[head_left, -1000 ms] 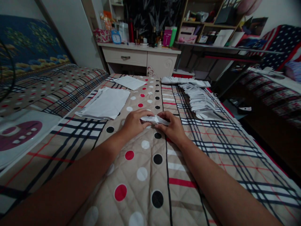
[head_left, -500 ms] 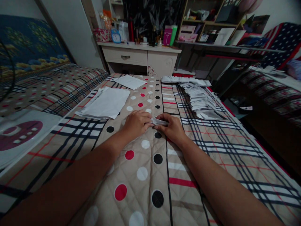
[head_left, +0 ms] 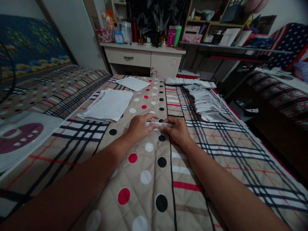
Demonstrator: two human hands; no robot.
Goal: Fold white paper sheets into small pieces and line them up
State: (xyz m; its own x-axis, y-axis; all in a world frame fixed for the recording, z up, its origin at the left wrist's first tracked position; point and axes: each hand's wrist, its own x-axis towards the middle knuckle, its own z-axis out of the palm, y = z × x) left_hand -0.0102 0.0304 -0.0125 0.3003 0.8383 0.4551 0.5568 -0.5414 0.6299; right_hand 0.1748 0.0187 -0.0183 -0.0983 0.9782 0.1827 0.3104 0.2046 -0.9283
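Both my hands meet at the middle of a quilted bedspread [head_left: 144,199] with dots and plaid. My left hand [head_left: 139,125] and my right hand [head_left: 177,129] pinch the two ends of a small folded white paper piece [head_left: 157,124], which lies low against the fabric. Fingers of both hands are closed on it. A loose stack of white sheets [head_left: 108,105] lies just left of my left hand. A long overlapping row of folded white pieces [head_left: 204,102] runs away from my right hand on the right.
Another white sheet [head_left: 133,84] lies farther back. A white plastic bag with a purple print [head_left: 20,136] sits at the left. A white dresser [head_left: 144,59] with a blue clock and bottles stands beyond the bed's end. The bed's right edge drops to the floor.
The paper piece between my hands has been pressed flatter and narrower, and now lies as a thin strip. Both hands stayed at nearly the same spot.
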